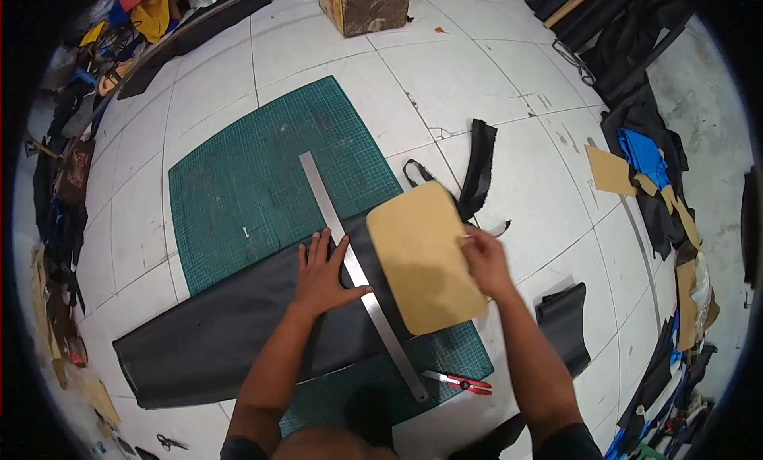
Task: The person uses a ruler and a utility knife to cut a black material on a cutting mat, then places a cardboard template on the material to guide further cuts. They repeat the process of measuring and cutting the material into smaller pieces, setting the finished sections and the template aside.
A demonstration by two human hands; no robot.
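Observation:
My left hand (322,275) lies with spread fingers on the black fabric (230,333), its thumb and fingertips touching a steel ruler (367,289). The ruler runs slantwise across the fabric and the green cutting mat (270,166). My right hand (485,261) is closed at the right edge of a tan cardboard piece (425,257) with rounded corners. This cardboard covers the right end of the fabric. Below it, a red utility knife (461,382) rests at the mat's edge, blade pointing left.
Black fabric strips (479,166) and a folded black piece (564,325) lie on the white tiles to the right. A worn box (366,8) stands at the top. Scraps line both sides, including blue fabric (644,156). Scissors (171,442) lie at lower left.

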